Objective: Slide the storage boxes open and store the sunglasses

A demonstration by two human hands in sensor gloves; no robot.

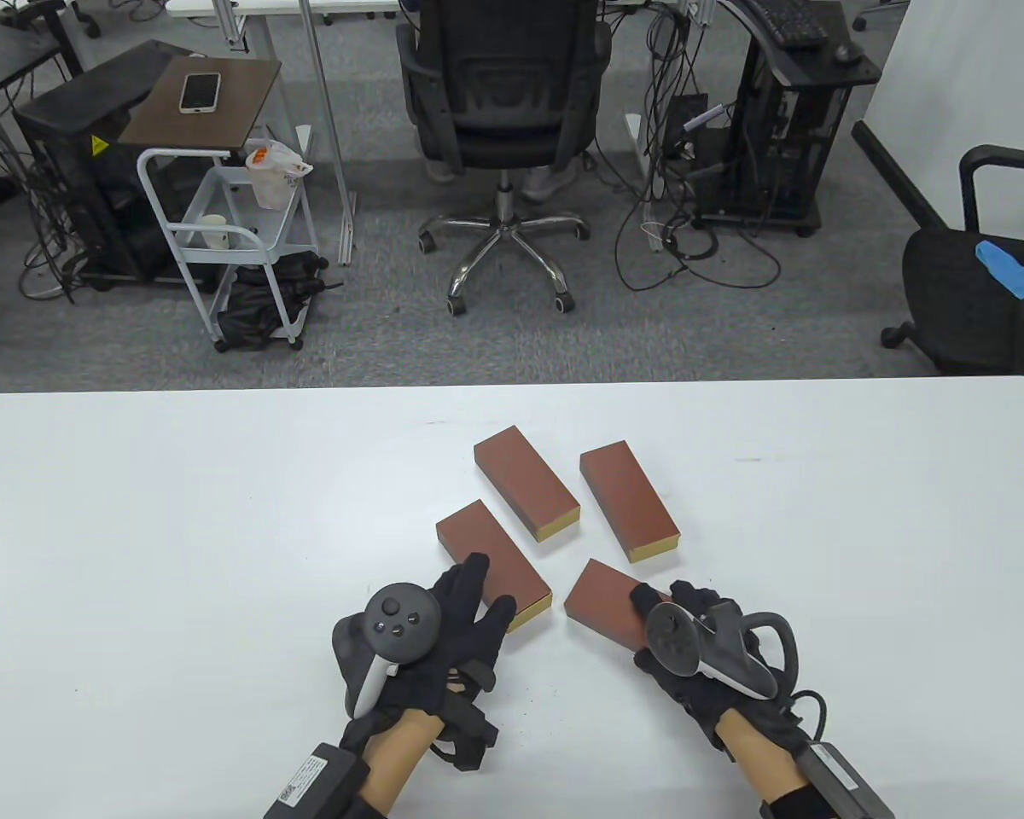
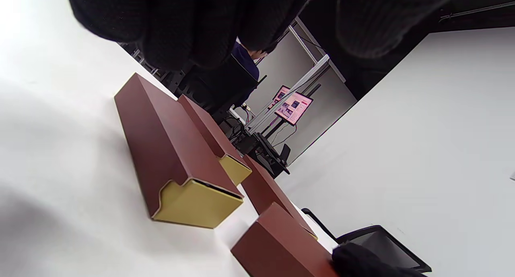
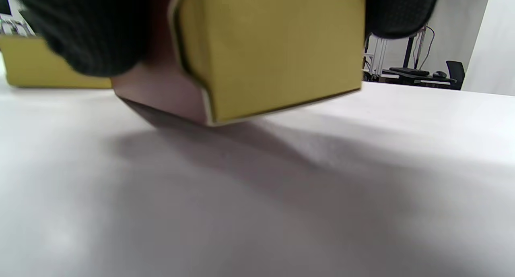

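Both hands are at the near side of the desk (image 1: 136, 529), each at one of the four brown boxes. The left hand (image 1: 444, 636) lies with its fingers spread and stretched forward over the near-left box (image 1: 486, 554); the fingers cover the near part of its top, but whether they press on it I cannot tell. In the left wrist view the fingers (image 2: 177, 27) hang above this box (image 2: 169, 156), whose yellow drawer end (image 2: 197, 204) sits closed in the brown sleeve.

The right hand (image 1: 700, 640) grips the near-right box (image 1: 606, 601) at its near end. In the right wrist view the fingers (image 3: 80, 31) hold this box (image 3: 265, 47) on both sides, and its near corner is tilted up from the desk, with a shadow under it. Its yellow end faces the camera and looks closed.

Two more boxes lie farther on the desk: the far-left box (image 1: 525, 493) and the far-right box (image 1: 629, 499), both closed, with yellow ends pointing near and right. The four boxes lie near each other and do not touch.

Beyond the desk stand an office chair (image 1: 503, 94) and a white cart (image 1: 222, 230).
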